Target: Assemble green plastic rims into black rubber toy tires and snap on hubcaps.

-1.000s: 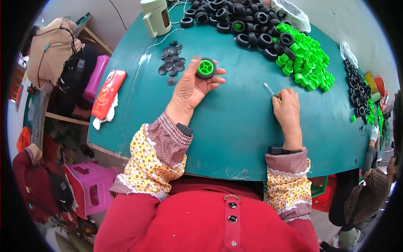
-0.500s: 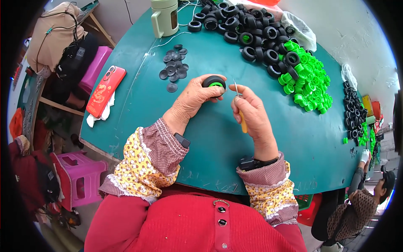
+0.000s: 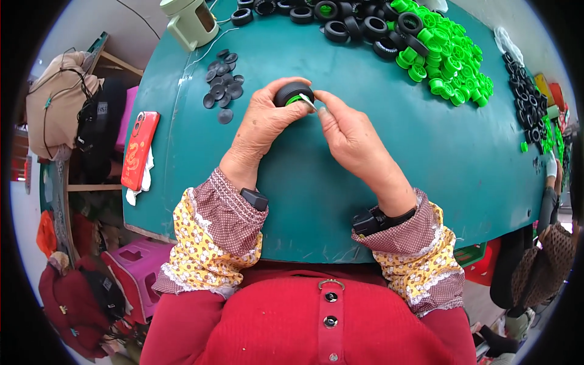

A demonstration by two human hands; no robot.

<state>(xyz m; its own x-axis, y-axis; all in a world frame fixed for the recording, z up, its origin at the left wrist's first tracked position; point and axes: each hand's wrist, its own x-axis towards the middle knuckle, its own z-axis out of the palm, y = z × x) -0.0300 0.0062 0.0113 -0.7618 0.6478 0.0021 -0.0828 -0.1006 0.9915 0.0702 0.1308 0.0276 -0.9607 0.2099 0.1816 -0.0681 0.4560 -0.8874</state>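
Note:
My left hand (image 3: 258, 126) is closed round a small black toy tyre (image 3: 287, 92) that has a green wheel hub (image 3: 293, 100) inside it. The left thumb presses at the hub's near side. My right hand (image 3: 359, 137) grips a thin metal-bladed hand tool (image 3: 309, 103) between thumb and fingers. Its tip meets the edge between hub and tyre; the handle is hidden behind the right hand. Nearby on the left lie several dark round discs (image 3: 218, 92).
Black tyres (image 3: 373, 27) and green hubs (image 3: 451, 61) are heaped at the far right of the green table (image 3: 292, 201). A pale lidded cup (image 3: 188, 27) stands far left, a red phone (image 3: 140, 149) at the left edge. Another person (image 3: 535, 267) sits at right.
My right hand has brought the tool leftward onto the wheel; its yellow handle no longer shows. The left hand still holds the tyre. The whole view has shifted and turned somewhat.

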